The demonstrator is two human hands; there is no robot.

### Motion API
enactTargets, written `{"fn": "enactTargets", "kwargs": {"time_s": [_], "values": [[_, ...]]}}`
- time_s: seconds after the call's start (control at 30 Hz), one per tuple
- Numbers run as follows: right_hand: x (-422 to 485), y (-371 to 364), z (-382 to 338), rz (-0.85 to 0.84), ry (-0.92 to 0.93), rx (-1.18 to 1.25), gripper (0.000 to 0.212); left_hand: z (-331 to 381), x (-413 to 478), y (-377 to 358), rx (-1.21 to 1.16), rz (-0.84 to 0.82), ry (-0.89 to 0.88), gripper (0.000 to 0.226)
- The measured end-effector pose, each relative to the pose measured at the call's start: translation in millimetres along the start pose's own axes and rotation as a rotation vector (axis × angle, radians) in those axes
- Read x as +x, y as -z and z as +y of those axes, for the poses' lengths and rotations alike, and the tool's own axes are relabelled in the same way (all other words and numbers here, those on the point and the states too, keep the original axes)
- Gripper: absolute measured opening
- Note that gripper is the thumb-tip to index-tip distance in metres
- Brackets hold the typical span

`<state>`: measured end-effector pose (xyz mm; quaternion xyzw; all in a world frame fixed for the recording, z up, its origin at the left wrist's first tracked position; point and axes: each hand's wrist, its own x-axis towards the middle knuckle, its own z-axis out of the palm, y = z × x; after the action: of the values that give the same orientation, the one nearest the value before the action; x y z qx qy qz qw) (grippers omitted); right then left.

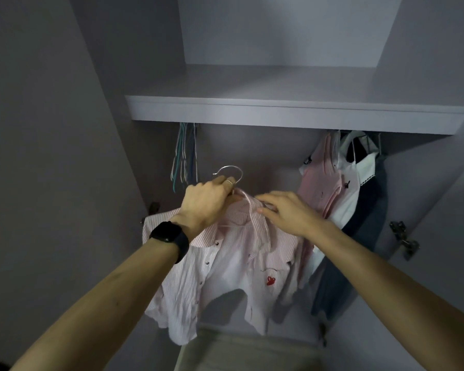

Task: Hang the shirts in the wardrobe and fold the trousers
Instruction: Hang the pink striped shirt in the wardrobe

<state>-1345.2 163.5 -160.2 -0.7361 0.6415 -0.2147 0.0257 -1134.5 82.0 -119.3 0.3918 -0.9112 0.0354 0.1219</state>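
A pink-and-white striped shirt (pixel 225 266) with dark snaps and a small red emblem hangs on a hanger in front of the open wardrobe. My left hand (pixel 206 202) grips the hanger at its neck, just under the metal hook (pixel 229 171), which points up below the shelf. My right hand (pixel 284 210) pinches the shirt's collar on the right side. The hook hangs free in the air, below the level of the rail, which the shelf hides.
A white shelf (pixel 292 113) spans the wardrobe above the hands. Several empty hangers (pixel 185 153) hang at the left. Pink, white and dark blue garments (pixel 340 191) hang at the right. A door hinge (pixel 403 236) sits on the right panel. A beige surface (pixel 247 352) lies below.
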Motion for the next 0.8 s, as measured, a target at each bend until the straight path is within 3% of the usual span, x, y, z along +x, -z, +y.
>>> {"fn": "enactTargets", "kwargs": {"time_s": [0.1, 0.2, 0.37, 0.53, 0.63, 0.8], "values": [[2, 3, 2, 0.096, 0.012, -0.051, 0.025, 7, 3, -2, -0.037, 0.024, 0.053, 0.041], [-3, 7, 4, 0.198, 0.012, -0.058, 0.022, 10, 6, -11, -0.088, 0.076, 0.131, 0.056], [-20, 10, 15, 0.225, -0.146, -0.071, 0.019, -12, -4, -54, -0.425, 0.109, 0.141, 0.055], [-39, 5, 16, 0.161, -0.223, -0.093, 0.020, -31, -17, -91, -0.167, -0.010, 0.122, 0.033], [-45, 1, 19, 0.143, -0.300, -0.104, 0.020, -22, -15, -90, -0.194, -0.028, 0.124, 0.038], [-47, 1, 26, 0.099, -0.455, -0.061, 0.024, -18, 8, -79, -0.194, 0.086, 0.034, 0.053]]}}
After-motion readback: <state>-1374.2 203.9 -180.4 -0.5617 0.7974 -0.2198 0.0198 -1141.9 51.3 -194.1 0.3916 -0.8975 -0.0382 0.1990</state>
